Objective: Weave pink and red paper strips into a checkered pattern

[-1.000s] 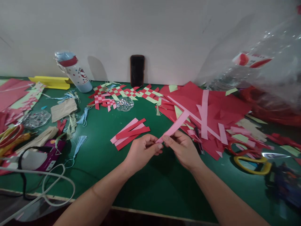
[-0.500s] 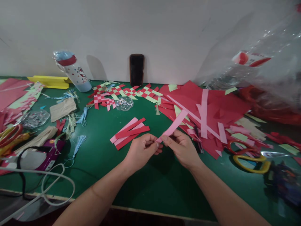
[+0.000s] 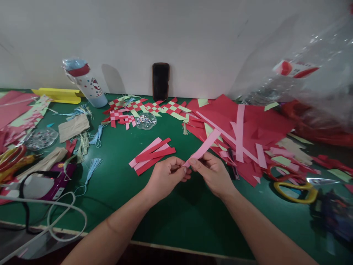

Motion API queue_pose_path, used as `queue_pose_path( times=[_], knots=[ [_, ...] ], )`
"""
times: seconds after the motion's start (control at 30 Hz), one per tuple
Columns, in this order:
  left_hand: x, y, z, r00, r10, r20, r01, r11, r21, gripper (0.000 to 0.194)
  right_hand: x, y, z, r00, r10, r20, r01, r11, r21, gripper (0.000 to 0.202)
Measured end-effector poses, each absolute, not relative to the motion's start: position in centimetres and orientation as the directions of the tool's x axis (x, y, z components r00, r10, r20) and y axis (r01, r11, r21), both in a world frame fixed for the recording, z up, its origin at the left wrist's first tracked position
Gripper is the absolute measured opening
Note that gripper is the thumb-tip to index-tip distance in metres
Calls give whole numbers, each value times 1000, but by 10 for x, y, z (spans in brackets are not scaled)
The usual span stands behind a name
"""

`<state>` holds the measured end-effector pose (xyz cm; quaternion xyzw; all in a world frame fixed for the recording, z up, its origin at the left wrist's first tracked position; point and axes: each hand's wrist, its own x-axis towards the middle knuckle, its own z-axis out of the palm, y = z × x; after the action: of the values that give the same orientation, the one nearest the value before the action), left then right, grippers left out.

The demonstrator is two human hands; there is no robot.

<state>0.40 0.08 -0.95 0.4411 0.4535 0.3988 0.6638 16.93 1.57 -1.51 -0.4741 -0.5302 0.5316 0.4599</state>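
A pink paper strip (image 3: pixel 205 144) slants up to the right above the green table, held by both hands. My left hand (image 3: pixel 167 176) pinches its lower end between thumb and fingers. Just to the right, my right hand (image 3: pixel 213 173) grips the same strip a little higher, thumb on top. The strip's far end reaches over the heap of red paper sheets (image 3: pixel 256 125). Beyond my left hand lie several red and pink paper strips (image 3: pixel 153 155), fanned on the table. Woven checkered paper pieces (image 3: pixel 173 107) lie in a row farther back.
Red-and-yellow-handled scissors (image 3: pixel 296 191) lie at the right. A phone (image 3: pixel 160 81) and a bottle (image 3: pixel 88 84) stand near the wall. Clear dishes of small beads (image 3: pixel 146 121), blue tassels (image 3: pixel 93 170), a purple device (image 3: pixel 60 180) and a white cable (image 3: pixel 79 209) occupy the left and middle.
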Motion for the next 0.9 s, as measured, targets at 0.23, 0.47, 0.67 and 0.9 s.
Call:
queue_pose_path(
  times=[0.23, 0.47, 0.67, 0.9],
  knots=[
    [4, 2, -6, 281, 924, -259, -131, 304, 943, 11, 169, 16, -13, -114, 993, -3, 34, 1, -999, 24],
    [3, 2, -6, 288, 939, -188, -118, 229, 966, 22, 165, 12, -11, -160, 985, -68, -23, -73, -997, 25],
    [2, 1, -8, 280, 934, -223, -130, 267, 955, 29, 164, 12, -13, -141, 988, -69, -68, -79, -995, 24],
    [4, 1, -5, 291, 921, -261, -111, 303, 947, 29, 168, 16, -14, -65, 996, -64, -148, -73, -986, 24]
  ],
)
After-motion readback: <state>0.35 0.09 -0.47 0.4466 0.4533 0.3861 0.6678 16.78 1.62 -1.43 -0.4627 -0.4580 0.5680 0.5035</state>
